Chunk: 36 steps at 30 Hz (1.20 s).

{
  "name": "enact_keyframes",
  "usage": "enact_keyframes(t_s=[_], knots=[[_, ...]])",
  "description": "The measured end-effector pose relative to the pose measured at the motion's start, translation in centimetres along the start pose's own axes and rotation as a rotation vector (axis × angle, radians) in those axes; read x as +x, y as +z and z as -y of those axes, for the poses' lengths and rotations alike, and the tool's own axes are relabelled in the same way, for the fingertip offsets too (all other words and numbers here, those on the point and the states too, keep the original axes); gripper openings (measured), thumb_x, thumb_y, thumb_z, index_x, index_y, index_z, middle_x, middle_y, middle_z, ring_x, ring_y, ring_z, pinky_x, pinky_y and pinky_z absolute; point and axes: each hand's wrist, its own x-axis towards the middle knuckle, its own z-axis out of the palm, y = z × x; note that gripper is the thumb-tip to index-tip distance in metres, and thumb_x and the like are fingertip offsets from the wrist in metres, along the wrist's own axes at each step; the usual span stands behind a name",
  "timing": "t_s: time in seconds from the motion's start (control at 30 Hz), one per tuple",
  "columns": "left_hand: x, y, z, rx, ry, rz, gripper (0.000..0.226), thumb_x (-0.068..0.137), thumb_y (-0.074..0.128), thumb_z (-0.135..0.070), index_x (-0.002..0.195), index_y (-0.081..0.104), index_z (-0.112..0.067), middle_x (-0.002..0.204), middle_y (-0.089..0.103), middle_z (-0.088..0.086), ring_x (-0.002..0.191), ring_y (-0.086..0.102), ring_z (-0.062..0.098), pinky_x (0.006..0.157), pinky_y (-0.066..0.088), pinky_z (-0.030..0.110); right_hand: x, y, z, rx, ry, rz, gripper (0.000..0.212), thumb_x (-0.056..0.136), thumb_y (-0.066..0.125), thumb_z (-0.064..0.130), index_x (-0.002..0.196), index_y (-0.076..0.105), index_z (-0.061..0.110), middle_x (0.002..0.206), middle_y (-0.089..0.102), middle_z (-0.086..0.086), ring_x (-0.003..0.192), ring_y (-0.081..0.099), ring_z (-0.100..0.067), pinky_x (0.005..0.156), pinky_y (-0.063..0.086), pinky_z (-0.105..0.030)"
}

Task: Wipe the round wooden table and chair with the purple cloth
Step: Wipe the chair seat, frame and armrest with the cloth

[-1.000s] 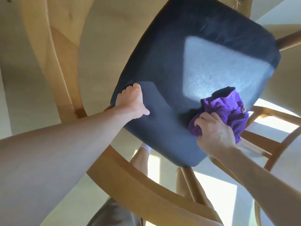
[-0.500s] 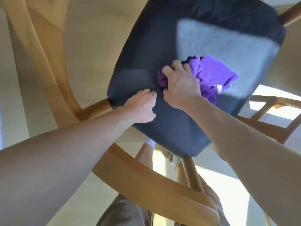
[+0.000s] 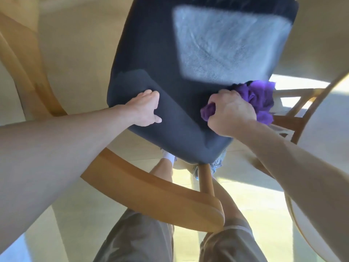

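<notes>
The chair's dark blue seat cushion [image 3: 162, 59] fills the upper middle, with a sunlit patch on its far half. Its curved wooden backrest [image 3: 151, 191] crosses below, near my legs. My left hand [image 3: 145, 108] rests on the cushion's near left edge, fingers curled over the rim. My right hand [image 3: 230, 112] grips the bunched purple cloth [image 3: 260, 97] and presses it against the cushion's right edge. Most of the cloth sticks out past my knuckles to the right.
The round wooden table [image 3: 324, 44] curves along the right side, its edge close to my right forearm. A second wooden chair frame [image 3: 294, 110] shows under it. Another wooden chair part [image 3: 24, 59] stands at the left. Pale floor with sun patches lies below.
My right hand has swept the cloth from the cushion's middle back to its right edge. My left hand has slid slightly left along the near rim.
</notes>
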Motion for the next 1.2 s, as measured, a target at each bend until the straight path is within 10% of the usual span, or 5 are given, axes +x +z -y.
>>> enact_keyframes(t_s=[0.17,0.47,0.97,1.2], knots=[[0.4,-0.2,0.0,0.028,-0.001,0.017,0.048,0.084,0.081,-0.04,0.082,0.035,-0.024,0.102,0.042,-0.003,0.094,0.045,0.023,0.068,0.032,0.036,4.4,-2.1,2.5,0.286,0.172,-0.328,0.036,0.081,0.049,0.01,0.117,0.057,0.01,0.127,0.047,-0.012,0.117,0.043,-0.035,0.086,0.04,-0.039],[0.5,-0.1,1.8,-0.032,0.128,-0.011,0.049,0.084,0.08,-0.044,0.088,0.037,-0.02,0.1,0.044,-0.005,0.073,0.041,0.007,0.058,0.027,0.03,0.3,4.9,2.0,-0.191,-0.164,-0.105,0.04,0.085,0.063,0.013,0.125,0.06,0.019,0.125,0.048,-0.006,0.114,0.043,-0.032,0.064,0.04,-0.038],[0.1,-0.1,1.5,0.022,0.163,-0.008,0.045,0.089,0.075,-0.04,0.096,0.039,-0.014,0.106,0.042,0.0,0.093,0.043,0.024,0.074,0.032,0.035,-11.8,10.4,-4.4,0.335,0.151,0.133,0.046,0.07,0.066,-0.015,0.1,0.078,0.017,0.104,0.059,-0.001,0.102,0.051,-0.03,0.079,0.036,-0.03],[-1.1,-0.4,-1.6,0.199,0.156,-0.013,0.018,0.095,0.065,-0.026,0.095,0.048,-0.021,0.1,0.055,-0.001,0.092,0.055,0.029,0.067,0.037,0.036,-8.7,4.9,-2.9,0.52,0.221,-0.306,0.042,0.072,0.062,-0.002,0.106,0.074,0.02,0.106,0.056,0.002,0.095,0.051,-0.012,0.079,0.035,-0.003]])
